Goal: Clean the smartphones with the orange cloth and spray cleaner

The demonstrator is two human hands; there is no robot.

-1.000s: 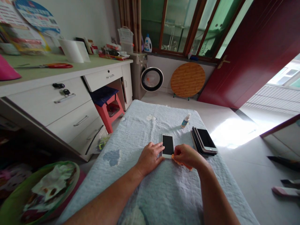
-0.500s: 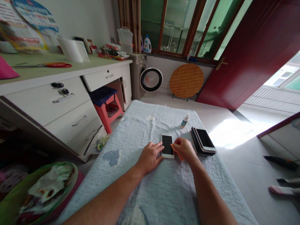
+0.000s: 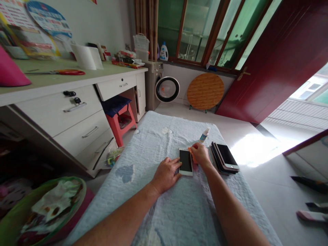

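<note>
A white smartphone with a dark screen lies face up on the light blue quilted cover. My left hand rests against its left side, fingers stretched out with their tips on the phone's edge and the thumb by the lower corner. Pinched in my right hand is an orange cloth, touching the phone's upper right edge. To the right is a stack of phones, a white-framed one on top. Beyond my right hand stands a small spray bottle with a white cap.
A white desk runs along the left, with a red stool partly under it. A bin of rubbish stands at lower left. Farther back are a washing machine with its round door open and a round wooden tabletop.
My right hand has moved with the orange cloth up along the phone's right edge, toward its top. My left hand stays at the phone's left side. The whole view has shifted slightly.
</note>
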